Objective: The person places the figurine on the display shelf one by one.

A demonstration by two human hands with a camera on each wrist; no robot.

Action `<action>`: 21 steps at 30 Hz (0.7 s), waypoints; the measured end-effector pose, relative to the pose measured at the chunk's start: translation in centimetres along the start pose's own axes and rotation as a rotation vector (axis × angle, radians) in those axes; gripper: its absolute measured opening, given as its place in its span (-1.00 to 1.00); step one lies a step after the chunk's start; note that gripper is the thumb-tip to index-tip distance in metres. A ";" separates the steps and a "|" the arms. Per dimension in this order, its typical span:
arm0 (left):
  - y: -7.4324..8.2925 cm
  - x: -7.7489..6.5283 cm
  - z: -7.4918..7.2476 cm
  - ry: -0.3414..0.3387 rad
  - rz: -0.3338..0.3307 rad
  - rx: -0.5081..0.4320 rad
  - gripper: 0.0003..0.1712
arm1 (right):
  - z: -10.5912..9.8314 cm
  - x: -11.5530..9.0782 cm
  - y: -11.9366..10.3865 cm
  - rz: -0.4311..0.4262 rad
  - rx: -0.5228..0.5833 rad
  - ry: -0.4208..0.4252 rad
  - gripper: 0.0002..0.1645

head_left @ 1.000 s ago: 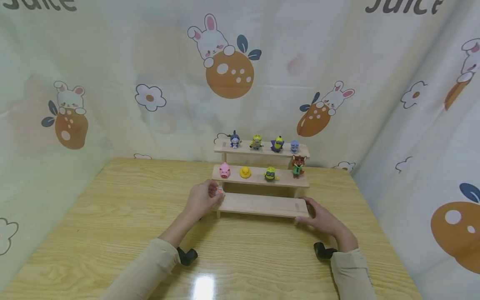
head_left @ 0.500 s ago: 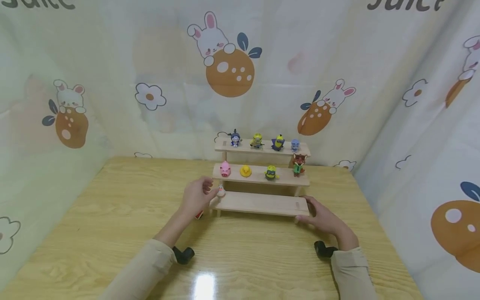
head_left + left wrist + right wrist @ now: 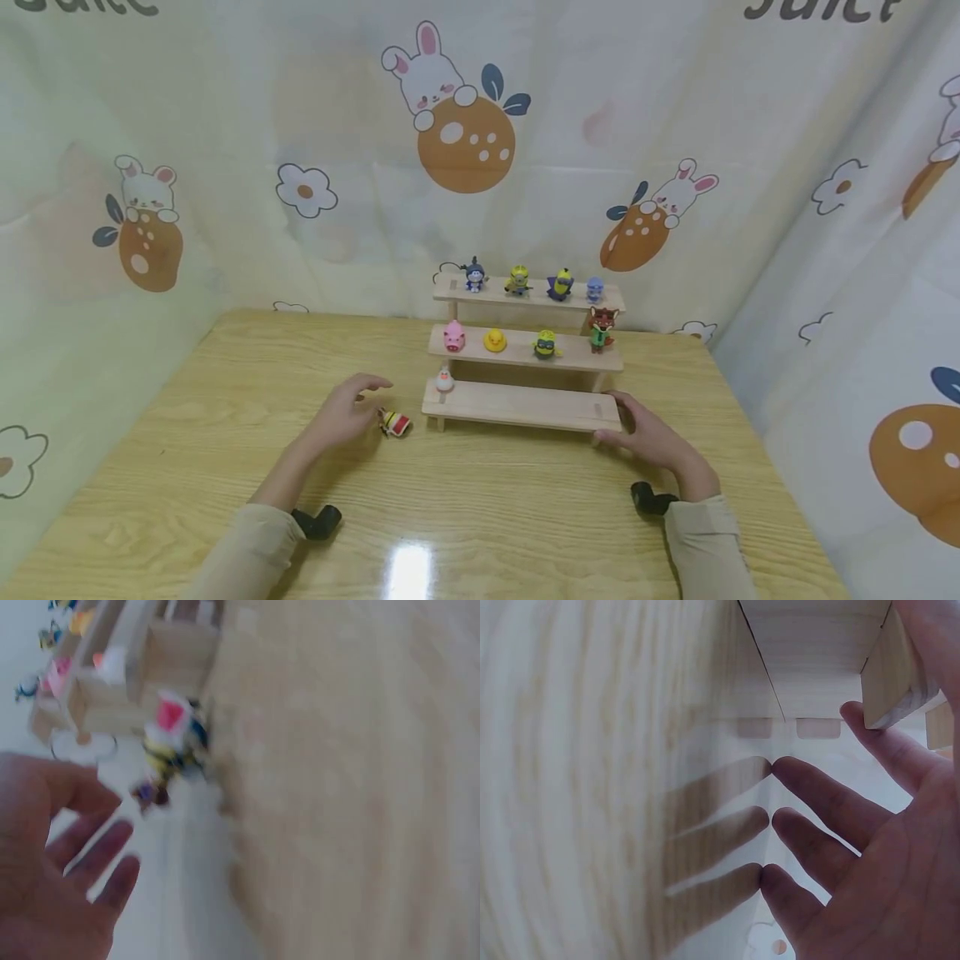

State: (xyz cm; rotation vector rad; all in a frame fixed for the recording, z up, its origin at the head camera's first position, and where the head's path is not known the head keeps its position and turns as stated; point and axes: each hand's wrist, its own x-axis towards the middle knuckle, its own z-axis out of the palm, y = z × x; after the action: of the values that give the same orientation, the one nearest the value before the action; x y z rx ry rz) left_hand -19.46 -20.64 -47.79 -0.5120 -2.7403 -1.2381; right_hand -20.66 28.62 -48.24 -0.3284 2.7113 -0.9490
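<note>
My left hand (image 3: 339,419) is just left of a small figurine (image 3: 394,423) lying on its side on the table, its fingers loosely bent around nothing. In the left wrist view that figurine (image 3: 171,742) is blurred, with red, white and yellow parts, just beyond the fingertips. A three-tier wooden display stand (image 3: 525,404) stands ahead. At the right end of its lowest step, my right hand (image 3: 651,435) holds the board between thumb and fingers. The right wrist view shows the other fingers (image 3: 832,795) spread, tips touching the table. A white duck-like figurine (image 3: 445,381) sits at the lowest step's left end.
On the middle step stand a pink pig (image 3: 453,337), a yellow duck (image 3: 494,340), a minion (image 3: 546,344) and a fox figure (image 3: 602,330). Several more figurines line the top step (image 3: 540,298). A patterned curtain (image 3: 337,125) hangs behind the wooden table (image 3: 495,508).
My left hand has let go of the white figurine on the lowest step and moved left and down, uncovering the lying figurine. The right hand stays at the stand's end.
</note>
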 end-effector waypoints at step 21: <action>-2.2 -0.5 0.0 -0.182 0.124 -0.088 -0.69 | 0.0 0.2 0.6 0.021 0.012 0.001 0.11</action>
State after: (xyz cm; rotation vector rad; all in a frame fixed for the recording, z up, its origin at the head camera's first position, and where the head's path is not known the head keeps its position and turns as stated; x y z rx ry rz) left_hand -19.71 -22.12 -49.42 -0.8297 -2.7564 -1.3473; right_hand -20.93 29.02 -48.62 -0.2968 2.7031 -0.9593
